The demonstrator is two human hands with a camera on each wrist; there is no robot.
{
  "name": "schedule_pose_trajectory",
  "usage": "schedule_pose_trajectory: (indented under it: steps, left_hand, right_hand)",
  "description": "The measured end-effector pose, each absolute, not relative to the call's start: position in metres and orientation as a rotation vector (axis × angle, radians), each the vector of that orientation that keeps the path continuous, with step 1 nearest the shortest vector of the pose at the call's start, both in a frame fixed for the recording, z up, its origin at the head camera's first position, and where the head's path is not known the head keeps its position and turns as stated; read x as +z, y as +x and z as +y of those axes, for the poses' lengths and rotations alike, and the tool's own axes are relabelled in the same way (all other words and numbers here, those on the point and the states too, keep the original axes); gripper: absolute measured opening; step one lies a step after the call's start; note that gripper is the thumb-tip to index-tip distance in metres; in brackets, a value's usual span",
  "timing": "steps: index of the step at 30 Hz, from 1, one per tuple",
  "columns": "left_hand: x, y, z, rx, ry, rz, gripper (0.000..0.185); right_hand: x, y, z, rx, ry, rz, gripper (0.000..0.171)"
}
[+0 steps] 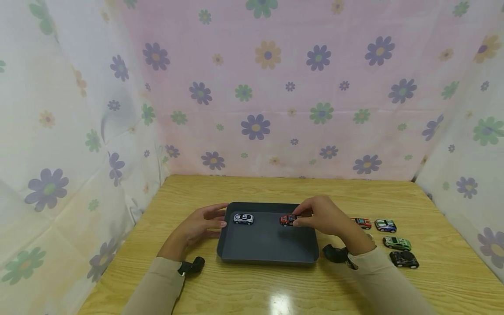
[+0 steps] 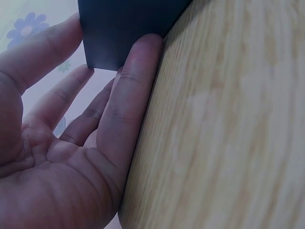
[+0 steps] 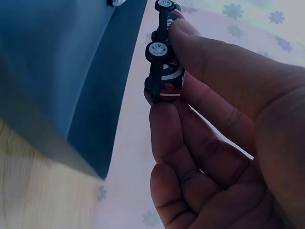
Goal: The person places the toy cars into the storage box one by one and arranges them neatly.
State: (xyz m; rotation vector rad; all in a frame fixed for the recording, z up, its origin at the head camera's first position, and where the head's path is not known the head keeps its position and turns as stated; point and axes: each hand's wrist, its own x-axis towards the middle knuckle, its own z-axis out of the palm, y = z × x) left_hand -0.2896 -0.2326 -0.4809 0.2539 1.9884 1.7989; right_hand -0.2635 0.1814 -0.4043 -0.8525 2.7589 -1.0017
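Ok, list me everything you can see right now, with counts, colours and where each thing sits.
tray: one, dark grey, middle of the table.
white car: one, white and blue, inside the tray, far left part.
red car: one, red and black, over the tray's far right part, pinched in the right hand.
spare cars: four, red, white-blue, green, black, on the table right of the tray.
table: one, light wood.
floral cloth: pale, flowered, on three sides.
left hand: fingers straight, against the tray's left wall.
right hand: holds the red car.
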Motion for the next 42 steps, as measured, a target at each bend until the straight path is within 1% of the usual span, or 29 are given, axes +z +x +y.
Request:
schedule_pose_trajectory:
  steps: [11, 25, 34, 42]
  left_hand:
    - [-0.481, -0.289, -0.233, 1.796, 0.249, 1.992, 0.076]
    - [-0.479, -0.289, -0.231, 1.799, 0.237, 1.978, 0.077]
    - [-0.477, -0.287, -0.230, 1.812, 0.221, 1.974, 0.078]
    - [-0.480, -0.290, -0.231, 1.804, 0.236, 1.966, 0.078]
  right_hand:
    - [-0.410, -0.271, 0.158, -1.005, -0.869, 2.751, 0.020]
    - [-0.421, -0.282, 0.134, -1.022, -0.816, 2.684, 0.014]
    - [-0.423, -0.285, 0.117, -1.015, -0.795, 2.655, 0.014]
    - [-0.425, -0.285, 0.103, -1.008, -0.834, 2.621, 0.015]
